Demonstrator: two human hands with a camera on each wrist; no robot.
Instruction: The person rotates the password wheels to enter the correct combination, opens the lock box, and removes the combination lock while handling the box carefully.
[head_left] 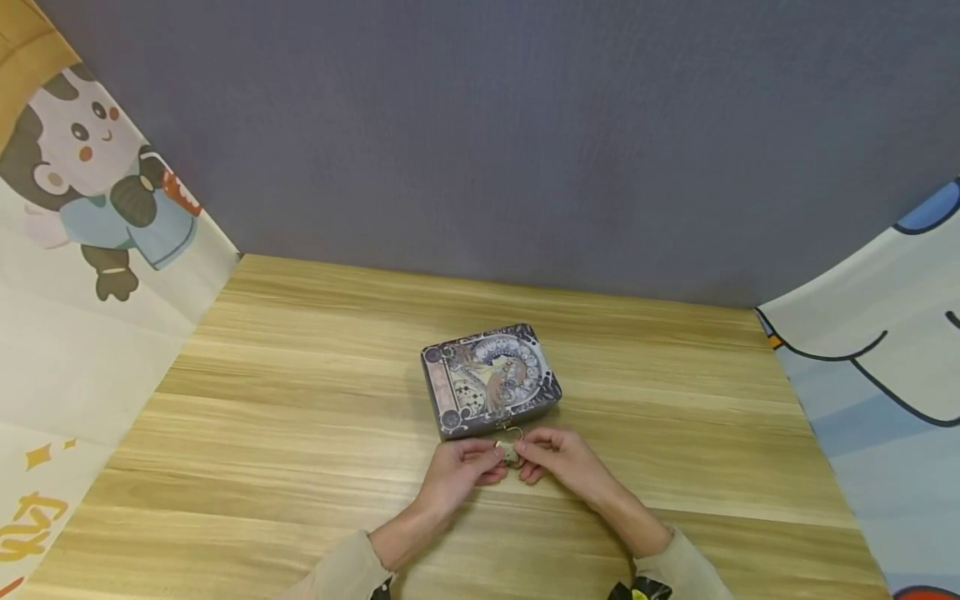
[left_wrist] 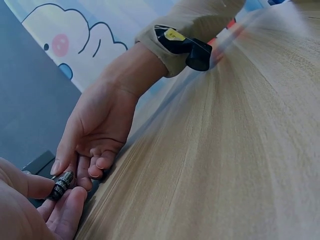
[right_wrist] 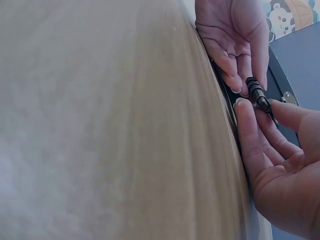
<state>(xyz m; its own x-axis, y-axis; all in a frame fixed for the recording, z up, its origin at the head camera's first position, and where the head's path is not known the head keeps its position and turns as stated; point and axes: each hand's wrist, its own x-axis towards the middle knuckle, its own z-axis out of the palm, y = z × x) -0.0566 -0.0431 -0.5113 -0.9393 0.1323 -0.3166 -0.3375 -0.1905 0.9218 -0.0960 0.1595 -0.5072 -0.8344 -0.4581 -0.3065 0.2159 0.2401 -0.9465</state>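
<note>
A small combination padlock [head_left: 507, 452] is held between both hands just in front of a decorated tin box [head_left: 491, 379]. Its dials show in the left wrist view, where the padlock [left_wrist: 61, 185] looks dark. The curved shackle points up toward the box; whether it is latched cannot be made out. My left hand [head_left: 457, 471] pinches the padlock's left side between thumb and fingers. From the other side, my right hand [head_left: 566, 462] pinches it near the shackle. The box is closed, with a metal clasp [right_wrist: 288, 98] on its front, partly hidden by the hands.
A wood-grain table [head_left: 315, 400] lies under the box and hands. Behind it rises a grey panel [head_left: 480, 150]. Printed cloths with cartoon figures hang at the left [head_left: 97, 333] and right [head_left: 855, 400].
</note>
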